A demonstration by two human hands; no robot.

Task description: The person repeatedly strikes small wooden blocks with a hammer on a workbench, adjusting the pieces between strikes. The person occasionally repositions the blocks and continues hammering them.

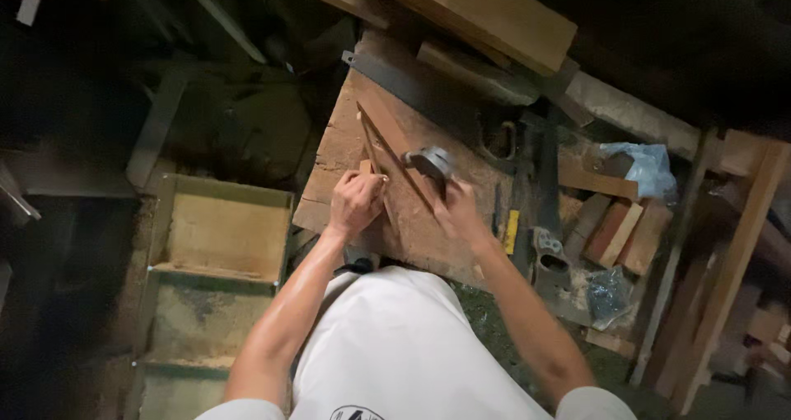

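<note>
The left hand (pixel 356 201) is closing around a small peg or chisel, upright on the wooden strip (pixel 394 150), which is lying on the worn bench (pixel 346 140); the right hand (pixel 456 208) is gripping a hammer (pixel 430 162). A glancing blow is risking the fingers. Right of the bench, a crumpled blue bag (pixel 647 166) and yellow tag (pixel 512 230) are lying

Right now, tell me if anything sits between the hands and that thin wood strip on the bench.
Nothing visible does. The left hand already grips the near end of the wood strip, and the right hand, holding a metal hammer, rests right beside it on the workbench.
</note>
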